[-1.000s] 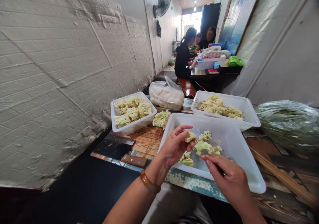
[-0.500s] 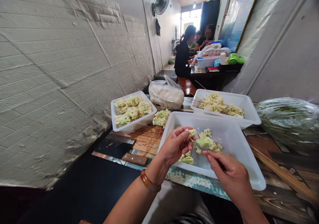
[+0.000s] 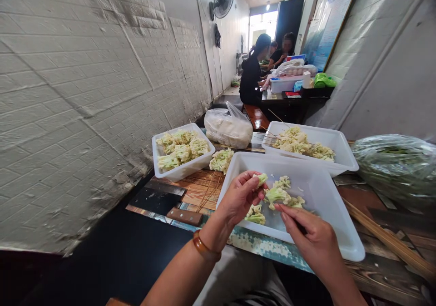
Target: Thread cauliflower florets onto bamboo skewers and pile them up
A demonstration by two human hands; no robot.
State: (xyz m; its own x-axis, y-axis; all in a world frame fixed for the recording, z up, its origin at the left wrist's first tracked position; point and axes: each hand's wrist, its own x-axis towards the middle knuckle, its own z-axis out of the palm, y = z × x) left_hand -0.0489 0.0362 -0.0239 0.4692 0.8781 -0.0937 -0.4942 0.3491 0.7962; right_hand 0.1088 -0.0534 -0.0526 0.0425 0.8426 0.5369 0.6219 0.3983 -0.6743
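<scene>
My left hand (image 3: pixel 243 194) is closed around a small cauliflower floret (image 3: pixel 261 180), held over the front white tub (image 3: pixel 335 210). To its right, the thumb and fingertips of my right hand (image 3: pixel 308 231) pinch together above the tub's near side. Whatever lies in that pinch is too thin or hidden to make out. Loose cauliflower pieces (image 3: pixel 278 194) lie on the tub's floor behind and between my hands. Another cauliflower piece (image 3: pixel 255 215) rests in the tub's near left corner, below my left hand.
Skewered cauliflower fills the left tub (image 3: pixel 184 173) and part of the back right tub (image 3: pixel 344 154). More skewered cauliflower (image 3: pixel 221 160) lies between tubs. A cleaver (image 3: pixel 158 199), a bagged white mass (image 3: pixel 228 126), bagged greens (image 3: pixel 397 167) and bamboo sticks (image 3: pixel 388 238) surround them. People (image 3: pixel 254 72) sit beyond.
My right hand has shifted slightly up and left, nearer my left hand. The left hand keeps its hold on the cauliflower floret. The whole view has shifted a little.
</scene>
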